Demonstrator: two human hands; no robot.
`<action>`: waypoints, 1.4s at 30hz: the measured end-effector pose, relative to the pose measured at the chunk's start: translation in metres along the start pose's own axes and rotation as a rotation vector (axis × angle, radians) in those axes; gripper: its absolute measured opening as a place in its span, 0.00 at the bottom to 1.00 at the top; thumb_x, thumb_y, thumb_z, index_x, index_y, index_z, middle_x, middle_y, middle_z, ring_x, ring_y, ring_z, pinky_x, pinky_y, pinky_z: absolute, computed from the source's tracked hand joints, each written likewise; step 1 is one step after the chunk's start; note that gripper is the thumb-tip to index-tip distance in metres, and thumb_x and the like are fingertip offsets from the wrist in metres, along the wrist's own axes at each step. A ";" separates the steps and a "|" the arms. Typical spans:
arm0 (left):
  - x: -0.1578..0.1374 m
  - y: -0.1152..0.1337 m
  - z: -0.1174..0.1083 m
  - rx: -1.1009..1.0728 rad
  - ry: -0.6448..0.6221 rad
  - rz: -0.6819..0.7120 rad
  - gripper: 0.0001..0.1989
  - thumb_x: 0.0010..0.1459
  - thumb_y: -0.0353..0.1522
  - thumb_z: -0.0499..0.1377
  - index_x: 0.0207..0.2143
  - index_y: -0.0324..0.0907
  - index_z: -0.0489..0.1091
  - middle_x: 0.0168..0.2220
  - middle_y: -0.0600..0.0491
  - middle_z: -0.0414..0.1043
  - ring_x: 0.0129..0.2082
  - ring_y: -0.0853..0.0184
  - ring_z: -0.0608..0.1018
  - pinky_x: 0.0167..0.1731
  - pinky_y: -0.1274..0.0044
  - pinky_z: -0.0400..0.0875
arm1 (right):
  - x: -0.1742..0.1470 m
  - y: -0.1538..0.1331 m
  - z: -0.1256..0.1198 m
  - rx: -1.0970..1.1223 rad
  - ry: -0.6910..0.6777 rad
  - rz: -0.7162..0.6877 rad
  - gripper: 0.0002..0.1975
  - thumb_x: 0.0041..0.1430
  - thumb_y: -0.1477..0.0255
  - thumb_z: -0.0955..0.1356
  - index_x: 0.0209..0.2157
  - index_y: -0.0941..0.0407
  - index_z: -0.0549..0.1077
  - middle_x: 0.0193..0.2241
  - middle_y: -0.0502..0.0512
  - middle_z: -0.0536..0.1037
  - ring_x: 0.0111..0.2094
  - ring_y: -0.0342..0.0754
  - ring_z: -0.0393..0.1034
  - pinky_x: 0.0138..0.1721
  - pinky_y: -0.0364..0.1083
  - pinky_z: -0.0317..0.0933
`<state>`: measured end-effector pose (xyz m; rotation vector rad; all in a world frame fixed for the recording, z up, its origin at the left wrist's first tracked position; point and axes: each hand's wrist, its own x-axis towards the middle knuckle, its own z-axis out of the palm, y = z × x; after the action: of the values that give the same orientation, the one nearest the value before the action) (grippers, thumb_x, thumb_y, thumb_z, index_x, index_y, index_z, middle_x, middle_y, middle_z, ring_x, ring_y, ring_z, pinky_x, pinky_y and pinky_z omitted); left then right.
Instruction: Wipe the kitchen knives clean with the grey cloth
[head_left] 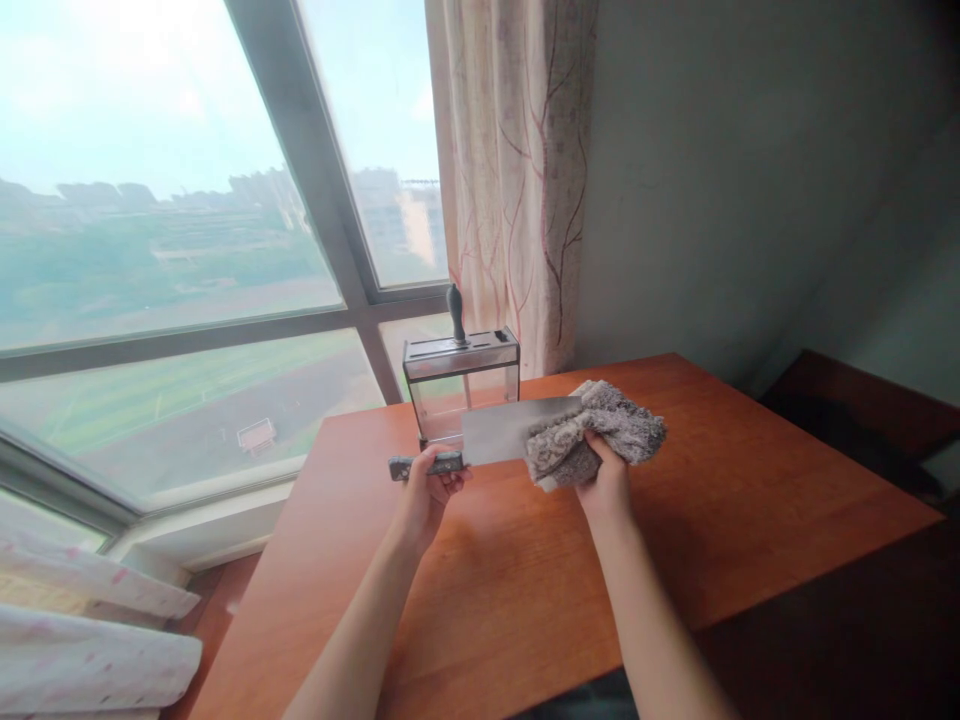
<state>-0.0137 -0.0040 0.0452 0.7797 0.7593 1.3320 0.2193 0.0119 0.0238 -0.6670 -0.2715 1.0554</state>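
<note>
Left grip (429, 492) holds a cleaver (493, 433), right grip (606, 480) a fluffy cloth (626, 422)

Reddish-brown table (480, 610) below left hand (429, 485) and right hand (604, 475). Big grey-framed window (202, 240) beyond and left of left hand, bright daylight. Branch-print curtain (521, 150) beyond both hands, dim plain wall (720, 190) beyond right hand. Reddish floor (214, 600) left of left hand.

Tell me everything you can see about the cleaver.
The cleaver has a broad, pale grey, metallic-looking blade and a dark handle. It is held above the reddish-brown table, handle toward the picture's left. The left hand grips the handle; the right hand holds a fluffy grey cloth over the blade's other end.
</note>
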 end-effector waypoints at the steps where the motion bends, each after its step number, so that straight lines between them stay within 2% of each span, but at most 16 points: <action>1: 0.000 0.001 -0.001 0.004 0.001 -0.001 0.12 0.53 0.41 0.57 0.29 0.40 0.70 0.24 0.52 0.74 0.24 0.69 0.74 0.24 0.80 0.64 | 0.000 -0.001 -0.001 0.023 -0.045 0.051 0.19 0.45 0.71 0.74 0.42 0.53 0.75 0.38 0.47 0.80 0.40 0.47 0.75 0.46 0.48 0.68; 3: 0.000 0.004 -0.004 0.032 -0.012 0.002 0.12 0.52 0.41 0.57 0.28 0.40 0.70 0.22 0.53 0.72 0.22 0.70 0.73 0.22 0.81 0.62 | 0.000 -0.003 -0.002 0.050 -0.142 0.140 0.13 0.48 0.68 0.72 0.39 0.53 0.76 0.36 0.49 0.81 0.39 0.49 0.75 0.46 0.50 0.68; 6: 0.001 0.009 -0.009 0.092 -0.042 0.007 0.13 0.53 0.41 0.57 0.27 0.40 0.69 0.20 0.53 0.71 0.21 0.70 0.72 0.21 0.81 0.61 | 0.001 -0.006 -0.002 0.042 -0.216 0.221 0.12 0.49 0.66 0.72 0.37 0.53 0.77 0.34 0.50 0.82 0.39 0.50 0.76 0.46 0.51 0.68; 11: 0.001 0.015 -0.011 0.096 -0.024 0.000 0.12 0.52 0.40 0.57 0.27 0.40 0.68 0.20 0.53 0.71 0.20 0.68 0.73 0.20 0.80 0.61 | 0.000 -0.007 -0.001 -0.006 -0.206 0.321 0.13 0.48 0.62 0.72 0.34 0.54 0.76 0.32 0.50 0.82 0.35 0.51 0.77 0.44 0.52 0.70; 15: 0.002 0.014 -0.011 0.070 0.006 0.015 0.12 0.53 0.40 0.56 0.27 0.40 0.68 0.19 0.54 0.71 0.20 0.68 0.73 0.20 0.80 0.61 | -0.001 -0.007 -0.003 -0.046 -0.203 0.342 0.11 0.45 0.63 0.72 0.30 0.54 0.75 0.29 0.50 0.82 0.33 0.52 0.77 0.43 0.53 0.70; 23: 0.004 0.012 -0.010 -0.047 0.079 0.005 0.11 0.52 0.39 0.57 0.26 0.40 0.69 0.21 0.55 0.72 0.20 0.72 0.73 0.23 0.81 0.66 | -0.003 -0.003 -0.008 -0.053 -0.225 0.296 0.09 0.42 0.69 0.70 0.29 0.53 0.75 0.26 0.48 0.80 0.31 0.52 0.76 0.42 0.53 0.69; 28: 0.004 0.011 -0.008 -0.082 0.100 -0.004 0.11 0.52 0.40 0.58 0.26 0.41 0.68 0.21 0.55 0.71 0.20 0.72 0.73 0.22 0.81 0.66 | -0.005 -0.003 -0.010 -0.013 -0.269 0.265 0.12 0.41 0.71 0.69 0.33 0.53 0.75 0.26 0.48 0.80 0.34 0.52 0.75 0.44 0.54 0.68; 32: 0.003 0.007 -0.004 -0.152 0.080 -0.009 0.11 0.52 0.40 0.59 0.28 0.41 0.68 0.21 0.55 0.71 0.22 0.72 0.73 0.23 0.82 0.66 | -0.009 -0.006 -0.005 0.043 -0.270 0.272 0.13 0.41 0.71 0.70 0.34 0.52 0.75 0.31 0.48 0.80 0.38 0.52 0.74 0.47 0.54 0.66; 36: -0.002 0.001 0.008 -0.184 0.042 -0.020 0.11 0.54 0.40 0.59 0.29 0.41 0.68 0.22 0.55 0.70 0.24 0.72 0.73 0.23 0.83 0.64 | -0.016 -0.005 0.000 0.068 -0.329 0.285 0.15 0.40 0.70 0.72 0.35 0.51 0.75 0.37 0.49 0.80 0.44 0.53 0.73 0.51 0.55 0.63; 39: -0.007 -0.009 0.018 -0.145 0.004 -0.028 0.13 0.55 0.43 0.58 0.30 0.41 0.68 0.23 0.54 0.71 0.25 0.71 0.73 0.25 0.82 0.65 | -0.020 -0.001 -0.001 0.040 -0.355 0.273 0.17 0.39 0.68 0.73 0.36 0.50 0.75 0.37 0.50 0.80 0.45 0.55 0.72 0.52 0.58 0.62; 42: -0.013 -0.022 0.026 -0.015 -0.065 -0.038 0.17 0.56 0.46 0.56 0.30 0.40 0.69 0.24 0.52 0.72 0.24 0.70 0.72 0.24 0.80 0.63 | -0.021 0.003 -0.002 0.039 -0.318 0.223 0.17 0.40 0.65 0.73 0.36 0.50 0.75 0.37 0.50 0.80 0.45 0.54 0.72 0.52 0.58 0.61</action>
<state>0.0192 -0.0200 0.0413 0.7887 0.7087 1.2712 0.2076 -0.0060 0.0224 -0.5004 -0.4579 1.3793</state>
